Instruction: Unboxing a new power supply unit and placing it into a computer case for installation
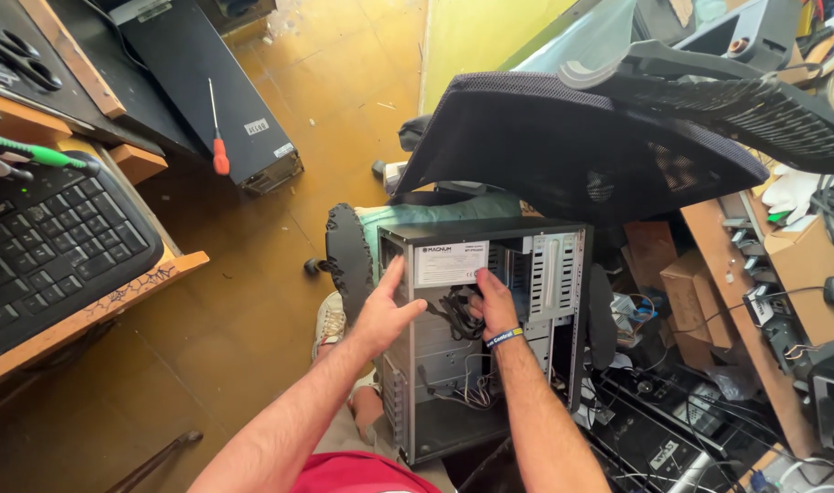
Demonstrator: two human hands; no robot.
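**Both hands inside an open computer case**

Office chair [563, 137], dark mesh, tipped over behind the work; fills upper centre. In front of it an open computer case [490, 338], black frame with a grey metal interior, stands on the floor [252, 301] between the person's legs, open side toward the camera. White-labelled power supply [451, 263] sits in the case's top corner.

Table [115, 297] at left carries a black keyboard [52, 246]. A second black case [207, 82] lies flat on the floor farther off, a red-handled screwdriver [218, 137] resting on it.

Left hand [385, 315]: fingers spread, flat against the power supply's face and the case edge, grip not closed on anything. Right hand [492, 301], blue wristband, grip curled around a bundle of black cables [458, 315] just below the power supply.
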